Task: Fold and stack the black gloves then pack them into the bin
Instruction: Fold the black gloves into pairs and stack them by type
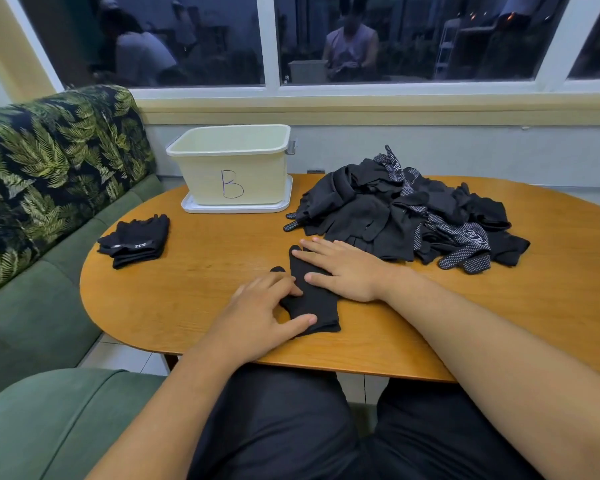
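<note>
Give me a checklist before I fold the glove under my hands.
1. Glove lies flat on the table: ok.
2. Right hand pressing flat on its finger end: ok.
3. Left hand on its cuff end: ok; whether it pinches, cannot tell.
4. Folded stack at the left, apart from both hands: ok.
5. Bin open on top: ok; what lies inside, cannot tell.
6. Loose pile clear of the glove: cannot tell, its edge lies right by the right hand.
</note>
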A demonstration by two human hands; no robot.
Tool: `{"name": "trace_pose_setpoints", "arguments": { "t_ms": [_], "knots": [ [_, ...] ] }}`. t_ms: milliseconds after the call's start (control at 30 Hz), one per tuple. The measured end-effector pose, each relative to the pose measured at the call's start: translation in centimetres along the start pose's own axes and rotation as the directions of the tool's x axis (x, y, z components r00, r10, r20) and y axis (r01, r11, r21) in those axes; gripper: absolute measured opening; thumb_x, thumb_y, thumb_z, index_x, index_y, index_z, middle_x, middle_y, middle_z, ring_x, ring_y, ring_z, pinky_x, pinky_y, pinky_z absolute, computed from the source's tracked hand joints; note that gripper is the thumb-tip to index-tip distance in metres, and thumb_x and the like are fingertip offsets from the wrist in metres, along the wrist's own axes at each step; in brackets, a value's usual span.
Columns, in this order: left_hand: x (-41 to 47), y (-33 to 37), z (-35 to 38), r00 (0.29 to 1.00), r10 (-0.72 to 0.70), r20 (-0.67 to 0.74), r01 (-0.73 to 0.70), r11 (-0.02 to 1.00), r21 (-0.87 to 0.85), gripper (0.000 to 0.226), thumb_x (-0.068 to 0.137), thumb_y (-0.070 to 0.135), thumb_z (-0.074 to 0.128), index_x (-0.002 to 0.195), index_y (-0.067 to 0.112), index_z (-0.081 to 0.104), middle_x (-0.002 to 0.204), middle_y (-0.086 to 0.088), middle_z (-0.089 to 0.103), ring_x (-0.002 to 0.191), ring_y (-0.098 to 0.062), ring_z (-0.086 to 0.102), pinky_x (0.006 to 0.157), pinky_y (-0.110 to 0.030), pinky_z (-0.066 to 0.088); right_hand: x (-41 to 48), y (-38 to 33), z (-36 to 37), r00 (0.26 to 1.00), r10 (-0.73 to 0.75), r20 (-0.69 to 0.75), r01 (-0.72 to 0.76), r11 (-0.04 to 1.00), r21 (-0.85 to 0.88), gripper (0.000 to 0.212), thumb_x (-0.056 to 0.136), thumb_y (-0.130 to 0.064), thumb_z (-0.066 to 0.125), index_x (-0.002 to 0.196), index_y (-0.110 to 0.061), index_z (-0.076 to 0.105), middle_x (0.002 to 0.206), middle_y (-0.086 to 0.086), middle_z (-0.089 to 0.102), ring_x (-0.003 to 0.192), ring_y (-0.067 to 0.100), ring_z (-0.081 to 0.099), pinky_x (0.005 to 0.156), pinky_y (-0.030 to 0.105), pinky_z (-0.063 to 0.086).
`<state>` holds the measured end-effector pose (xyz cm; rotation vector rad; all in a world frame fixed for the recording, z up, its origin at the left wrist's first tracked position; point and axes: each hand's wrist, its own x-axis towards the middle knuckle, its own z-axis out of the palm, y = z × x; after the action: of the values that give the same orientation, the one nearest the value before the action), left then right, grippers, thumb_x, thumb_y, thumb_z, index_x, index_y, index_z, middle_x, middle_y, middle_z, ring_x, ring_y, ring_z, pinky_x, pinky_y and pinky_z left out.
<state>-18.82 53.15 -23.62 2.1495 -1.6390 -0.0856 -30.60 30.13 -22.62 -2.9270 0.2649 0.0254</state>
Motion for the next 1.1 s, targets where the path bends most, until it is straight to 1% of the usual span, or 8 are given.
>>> {"name": "trace_pose_setpoints", "arguments": {
  "t_ms": [167,300,433,533,633,867,1000,1100],
  "knots": [
    [0.2,-0.1,-0.4,0.998,-0.043,-0.044,0.036,0.988,-0.147,0.043,0.095,0.069,0.058,0.127,0.041,0.061,0.132,0.028,0.056,0.128,0.006,0.045,0.113,-0.034,0.039,-1.9,-0.1,0.4,0.922,0.128,-0.366,-0.044,0.972,0.229,0.047,0.113,-0.039,0.045,0.159,-0.030,0.048,0.164,-0.014,0.045,0.155,0.003,0.032,0.128,0.035,0.029],
    [2.0,0.3,-0.5,0.990,-0.113,-0.079,0.102,0.985,-0.137,0.044,0.105,0.058,0.050,0.143,0.036,0.055,0.137,0.021,0.056,0.127,-0.001,0.048,0.113,-0.041,0.045,-4.1,-0.6,0.8,0.879,0.242,-0.411,-0.109,0.941,0.321,0.033,0.109,-0.037,0.053,0.139,-0.033,0.067,0.144,-0.018,0.061,0.133,0.001,0.052,0.113,0.038,0.047],
    [4.0,1.0,0.0,0.993,-0.088,0.082,0.087,0.996,0.016,0.070,0.105,0.069,0.039,0.165,0.034,0.030,0.172,0.012,0.029,0.161,-0.008,0.017,0.130,-0.042,0.019,-5.8,-2.0,1.2,0.925,0.255,-0.283,-0.184,0.950,0.254,0.057,0.103,-0.066,0.052,0.152,-0.038,0.055,0.161,-0.017,0.048,0.149,0.003,0.039,0.123,0.038,0.037],
    [4.4,0.8,0.8,0.973,-0.091,0.214,0.061,0.988,0.143,0.079,0.105,0.073,0.025,0.171,0.033,0.008,0.178,0.014,-0.001,0.162,-0.005,-0.006,0.133,-0.048,0.004,-6.6,-2.5,1.3,0.965,0.216,-0.148,-0.199,0.973,0.120,0.072,0.104,-0.072,0.040,0.167,-0.038,0.031,0.175,-0.018,0.020,0.162,0.004,0.013,0.133,0.039,0.016],
    [4.6,0.6,1.1,0.967,-0.094,0.238,0.049,0.981,0.187,0.079,0.105,0.073,0.021,0.171,0.034,0.001,0.177,0.013,-0.008,0.162,-0.005,-0.010,0.133,-0.049,0.001,-6.7,-2.5,1.5,0.972,0.212,-0.098,-0.206,0.976,0.072,0.070,0.108,-0.068,0.031,0.170,-0.038,0.018,0.178,-0.018,0.006,0.163,0.001,-0.001,0.134,0.041,0.005],
    [4.1,0.7,1.1,0.994,-0.062,0.085,0.056,0.996,0.067,0.071,0.107,0.067,0.030,0.169,0.035,0.017,0.177,0.017,0.009,0.162,-0.004,0.003,0.133,-0.046,0.012,-6.8,-2.7,1.6,0.969,0.208,-0.131,-0.201,0.978,0.059,0.069,0.109,-0.067,0.028,0.170,-0.038,0.020,0.178,-0.019,0.007,0.162,0.000,-0.002,0.134,0.041,0.006],
    [2.6,0.2,0.4,0.991,0.016,-0.130,-0.031,0.993,-0.112,0.035,0.109,0.039,0.051,0.144,0.036,0.055,0.146,0.020,0.053,0.139,-0.004,0.044,0.116,-0.043,0.042,-7.8,-3.0,1.3,0.944,0.157,-0.290,-0.115,0.981,0.159,0.047,0.108,-0.054,0.050,0.153,-0.041,0.054,0.165,-0.024,0.039,0.156,-0.001,0.024,0.129,0.035,0.023],
    [0.7,0.2,-0.1,0.985,0.123,-0.125,-0.143,0.975,-0.168,0.017,0.105,0.030,0.061,0.119,0.036,0.068,0.120,0.025,0.060,0.123,-0.002,0.051,0.103,-0.034,0.048,-8.9,-3.3,1.6,0.917,0.049,-0.396,0.064,0.962,0.267,0.021,0.105,-0.040,0.063,0.121,-0.035,0.077,0.136,-0.024,0.064,0.135,-0.003,0.050,0.114,0.034,0.045]
  ]
}}
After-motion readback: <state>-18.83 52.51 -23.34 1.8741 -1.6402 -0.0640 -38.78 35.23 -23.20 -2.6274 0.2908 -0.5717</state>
